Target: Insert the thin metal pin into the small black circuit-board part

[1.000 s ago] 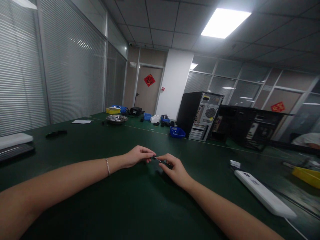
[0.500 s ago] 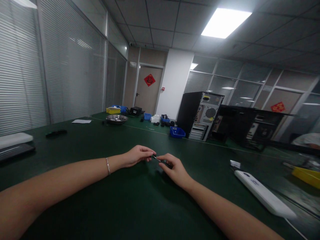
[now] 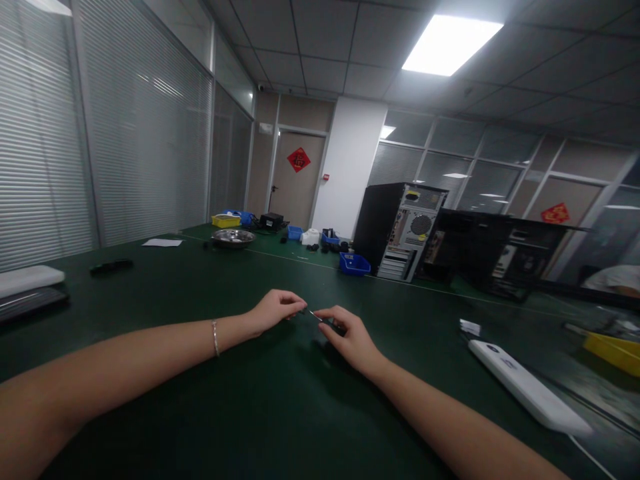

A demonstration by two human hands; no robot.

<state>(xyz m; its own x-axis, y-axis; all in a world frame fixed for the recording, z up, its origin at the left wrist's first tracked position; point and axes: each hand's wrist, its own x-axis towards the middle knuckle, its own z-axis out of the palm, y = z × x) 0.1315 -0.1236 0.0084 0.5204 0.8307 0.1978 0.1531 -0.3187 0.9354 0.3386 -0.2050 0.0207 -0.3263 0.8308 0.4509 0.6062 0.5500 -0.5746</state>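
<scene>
At ten o'clock from the right hand (image 3: 353, 341), whose grasped thin tool (image 3: 316, 316) points that way, the left hand (image 3: 274, 312) pinches a small dark piece (image 3: 302, 311).

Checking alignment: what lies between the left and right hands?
In the head view, a thin silvery metal shaft points from the right hand toward the small dark piece in the left hand.

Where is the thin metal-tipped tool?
Near the head view's centre, the tool is gripped in the right hand, pointing toward the left hand.
</scene>
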